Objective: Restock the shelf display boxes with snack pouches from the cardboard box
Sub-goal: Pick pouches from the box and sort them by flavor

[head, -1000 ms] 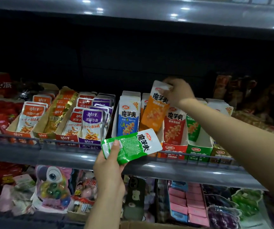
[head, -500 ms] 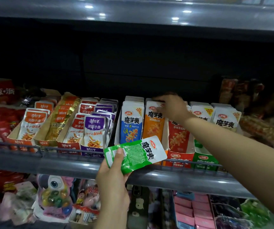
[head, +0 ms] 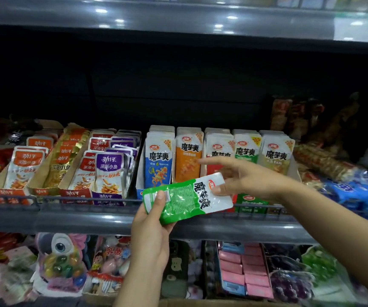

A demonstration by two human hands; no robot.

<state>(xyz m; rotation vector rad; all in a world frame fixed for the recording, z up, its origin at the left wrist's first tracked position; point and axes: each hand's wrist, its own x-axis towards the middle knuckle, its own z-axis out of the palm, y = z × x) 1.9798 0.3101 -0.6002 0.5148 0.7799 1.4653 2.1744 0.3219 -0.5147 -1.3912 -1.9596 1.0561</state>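
A green and white snack pouch [head: 183, 200] lies sideways in front of the shelf rail. My left hand [head: 152, 235] grips its green end from below, thumb on the face. My right hand [head: 249, 178] pinches its white end, thumb in front and fingers behind, index finger stretched out to the left. Behind them stand display boxes of upright pouches: blue [head: 158, 160], orange [head: 188, 156], red [head: 219, 149], green [head: 246, 149] and pale olive [head: 276, 154]. A brown sliver of the cardboard box [head: 200, 303] shows at the bottom edge.
To the left are angled boxes of fish-snack pouches [head: 110, 169]. A grey shelf rail [head: 68, 218] runs across the front. Loose bags [head: 356, 187] lie at the right. The lower shelf holds toys and candy packs [head: 245, 273]. A dark shelf sits overhead.
My right hand let go of the orange pouch in its box, pulled back and came down onto the green pouch's white end. The left hand stayed put with the pouch.
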